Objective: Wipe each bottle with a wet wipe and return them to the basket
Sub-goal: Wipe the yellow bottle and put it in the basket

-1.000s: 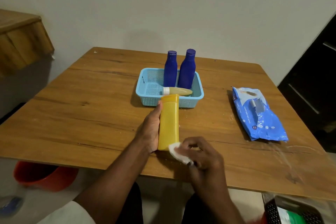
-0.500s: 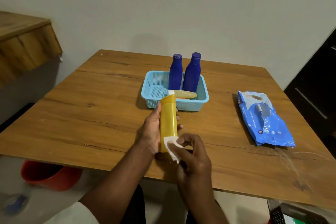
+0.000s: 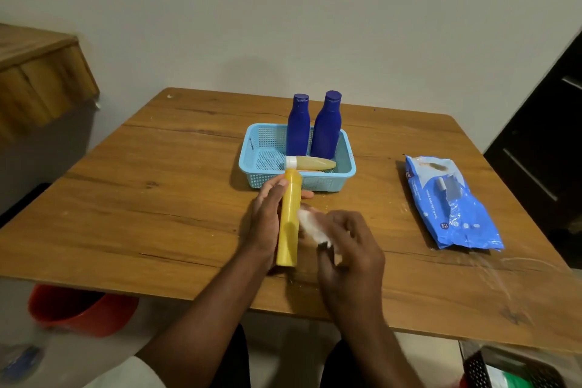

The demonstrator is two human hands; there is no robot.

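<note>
My left hand (image 3: 266, 224) grips a tall yellow bottle (image 3: 289, 219), holding it just in front of the light blue basket (image 3: 252, 164) with its cap pointing away from me. My right hand (image 3: 349, 249) pinches a crumpled white wet wipe (image 3: 310, 225) against the bottle's right side. Two dark blue bottles (image 3: 297, 126) (image 3: 327, 126) stand upright in the basket. A small pale yellow bottle with a white cap (image 3: 310, 163) lies on its side in the basket's front part.
A blue pack of wet wipes (image 3: 450, 201) lies on the wooden table (image 3: 157, 183) to the right. A red tub (image 3: 78, 309) sits on the floor under the table's left edge. A dark mesh bin (image 3: 510, 368) shows at bottom right.
My right hand has slid the wipe up from the bottle's base to its middle. The left hand keeps its grip; the bottle has tilted slightly.
</note>
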